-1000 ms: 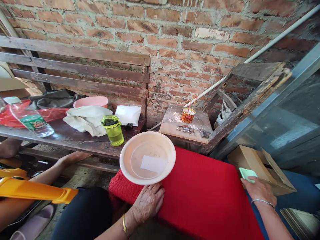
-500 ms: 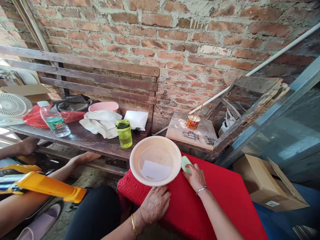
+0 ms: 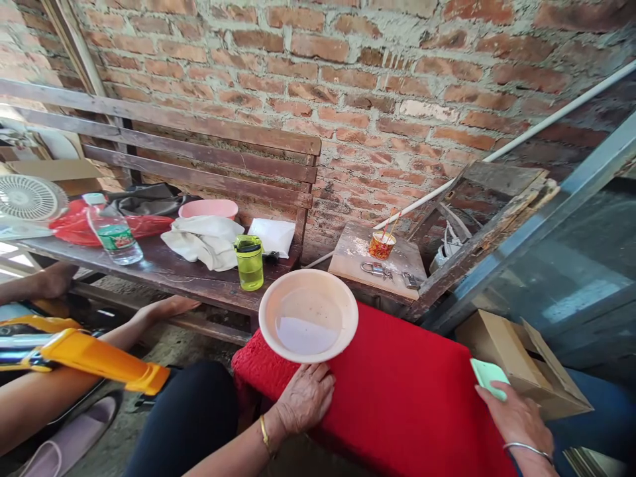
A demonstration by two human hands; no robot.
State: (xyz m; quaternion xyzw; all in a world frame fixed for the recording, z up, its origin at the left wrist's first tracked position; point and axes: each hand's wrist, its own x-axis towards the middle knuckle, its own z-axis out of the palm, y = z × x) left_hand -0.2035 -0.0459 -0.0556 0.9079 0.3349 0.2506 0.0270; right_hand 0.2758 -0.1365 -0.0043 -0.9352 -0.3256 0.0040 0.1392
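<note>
My right hand [image 3: 521, 416] holds a flat, mint-green piece with rounded corners [image 3: 489, 376] over the right edge of the red cloth [image 3: 397, 391]. Its exact kind does not show. My left hand [image 3: 307, 397] rests on the cloth at the near side of a pale plastic basin [image 3: 265, 324]. Its fingers lie outstretched, the tips close under the basin's rim; whether they touch it I cannot tell. Shallow water [image 3: 308, 311] with a few dark specks stands in the basin.
A wooden bench [image 3: 163, 281] on the left bears a water bottle [image 3: 116, 235], a green cup [image 3: 249, 265] and a white cloth [image 3: 201, 242]. Padlocks [image 3: 376, 269] lie on a small board. A cardboard box [image 3: 511, 351] stands right. Another person's leg [image 3: 124, 334] is at left.
My right hand has moved right and nearer, carrying the mint-green piece away from the basin's side to the cloth's right edge. My left hand has stayed by the basin.
</note>
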